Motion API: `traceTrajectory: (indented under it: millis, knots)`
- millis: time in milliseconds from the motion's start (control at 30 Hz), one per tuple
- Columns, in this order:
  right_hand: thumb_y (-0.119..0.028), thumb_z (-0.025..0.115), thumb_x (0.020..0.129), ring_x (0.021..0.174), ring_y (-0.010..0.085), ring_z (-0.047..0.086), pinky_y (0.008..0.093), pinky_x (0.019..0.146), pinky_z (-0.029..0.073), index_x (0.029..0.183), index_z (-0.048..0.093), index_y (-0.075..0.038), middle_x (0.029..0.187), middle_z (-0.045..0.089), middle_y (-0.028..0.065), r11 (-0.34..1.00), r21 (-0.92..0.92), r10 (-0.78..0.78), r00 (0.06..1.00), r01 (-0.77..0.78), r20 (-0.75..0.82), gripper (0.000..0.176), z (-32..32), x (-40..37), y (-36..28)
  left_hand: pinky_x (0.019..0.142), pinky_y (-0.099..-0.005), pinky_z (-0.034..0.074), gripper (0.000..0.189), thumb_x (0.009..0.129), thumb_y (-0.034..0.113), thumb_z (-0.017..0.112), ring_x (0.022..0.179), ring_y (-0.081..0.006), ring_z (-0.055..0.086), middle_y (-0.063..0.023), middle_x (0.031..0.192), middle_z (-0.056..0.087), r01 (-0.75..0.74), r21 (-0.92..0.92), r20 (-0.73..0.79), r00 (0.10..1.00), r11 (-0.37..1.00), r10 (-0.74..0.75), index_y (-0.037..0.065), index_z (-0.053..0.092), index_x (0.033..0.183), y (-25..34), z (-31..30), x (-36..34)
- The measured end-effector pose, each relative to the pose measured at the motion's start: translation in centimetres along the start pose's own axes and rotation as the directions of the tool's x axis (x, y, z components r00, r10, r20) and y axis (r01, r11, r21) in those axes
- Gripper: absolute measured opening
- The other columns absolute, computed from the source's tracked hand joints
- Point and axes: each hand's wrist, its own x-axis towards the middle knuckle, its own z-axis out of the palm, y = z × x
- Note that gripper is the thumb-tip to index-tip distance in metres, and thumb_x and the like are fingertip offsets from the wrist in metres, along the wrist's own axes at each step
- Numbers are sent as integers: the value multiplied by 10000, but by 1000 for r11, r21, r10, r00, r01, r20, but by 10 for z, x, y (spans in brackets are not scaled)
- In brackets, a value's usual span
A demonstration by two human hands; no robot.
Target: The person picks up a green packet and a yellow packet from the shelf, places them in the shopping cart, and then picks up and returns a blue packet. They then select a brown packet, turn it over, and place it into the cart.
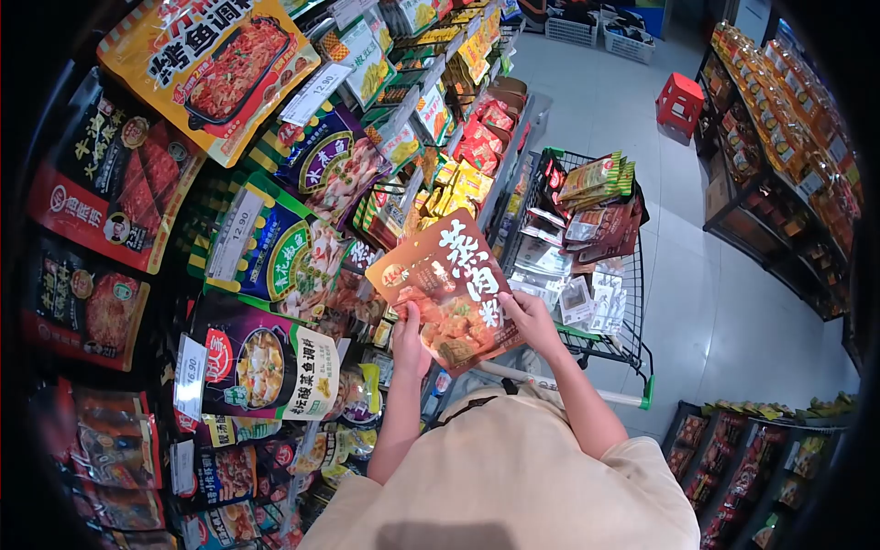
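A brown-red food packet with large white characters is held up in front of my body by both hands. My left hand grips its lower left edge, thumb on the front. At its lower right edge my right hand pinches it, thumb also on the front; the fingers behind the packet are hidden. Just beyond, to the right, stands a shopping cart holding several packets, with green-striped ones on top and silvery-white ones lower down.
Shelves of hanging packets fill the left side, including a yellow packet and a purple one. A red stool stands on the tiled floor. More stocked shelves are at right, with white baskets at the top.
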Motion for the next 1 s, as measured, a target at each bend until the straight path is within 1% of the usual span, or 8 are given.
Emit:
traceTrajectory:
  millis: [100, 233, 300, 500, 700, 733, 967, 1000]
  knots:
    - [-313, 560, 1005, 638, 64, 418, 289, 571, 406, 815, 593, 62, 640, 519, 3, 1000, -8, 6, 1000, -6, -22, 422, -1, -1, 2, 1043, -394, 448, 479, 1024, 387, 502, 1235, -193, 524, -61, 1343, 515, 77, 6, 49, 996, 997, -77, 50, 450, 1360, 6, 3, 1]
    - [-312, 560, 1003, 635, 73, 427, 294, 574, 409, 821, 594, 65, 640, 529, 11, 1000, -12, 0, 1000, -1, -31, 420, -2, -1, 7, 1032, -385, 458, 505, 1026, 420, 480, 1228, -192, 534, -69, 1331, 530, 108, 28, 86, 990, 994, -110, 44, 450, 1362, 11, 5, 3]
    - [-319, 560, 1001, 636, 76, 430, 297, 578, 410, 818, 593, 64, 638, 528, 15, 1000, -17, 26, 1000, -26, -14, 426, -3, -3, 7, 1013, -379, 471, 522, 1027, 427, 473, 1211, -190, 550, -79, 1319, 548, 35, 50, 86, 996, 998, -39, 35, 443, 1371, 11, 3, 10]
    - [-340, 560, 998, 632, 82, 429, 302, 575, 406, 798, 580, 62, 629, 516, 20, 998, -57, 39, 999, -38, 7, 450, 2, -13, 18, 995, -371, 479, 518, 1023, 406, 493, 1185, -189, 573, -90, 1305, 568, -41, 68, 33, 999, 997, 38, 23, 446, 1369, 23, -3, 18]
    - [-352, 552, 1003, 653, 67, 437, 277, 594, 406, 798, 586, 45, 658, 525, -3, 998, -25, 66, 996, -65, 53, 448, 3, -13, 29, 918, -337, 519, 475, 1021, 389, 507, 1088, -166, 616, -72, 1233, 597, -31, 56, 27, 999, 998, 29, 35, 469, 1337, 23, -8, 13]
    - [-360, 545, 1008, 680, 55, 456, 254, 624, 412, 812, 603, 31, 692, 545, -21, 995, -39, 90, 993, -87, 76, 442, 2, -13, 28, 918, -337, 519, 475, 1021, 389, 507, 1088, -166, 616, -72, 1233, 597, -31, 57, 28, 999, 998, 30, 35, 469, 1337, 23, -10, 13]
    - [-344, 547, 1007, 686, 55, 466, 256, 631, 425, 818, 607, 32, 696, 557, -25, 994, -38, 101, 990, -98, 98, 425, 8, -12, 15, 912, -328, 513, 458, 1027, 372, 501, 1069, -165, 617, -72, 1220, 600, -34, 54, 16, 999, 998, 33, 33, 475, 1333, 22, -21, 13]
    - [-334, 549, 1008, 691, 59, 478, 259, 644, 437, 840, 616, 36, 715, 574, -15, 986, 27, 162, 981, -166, 111, 412, 10, -13, 11, 913, -326, 510, 459, 1027, 371, 501, 1066, -163, 616, -71, 1215, 601, -61, 46, 23, 998, 997, 60, 30, 474, 1333, 22, -20, 13]
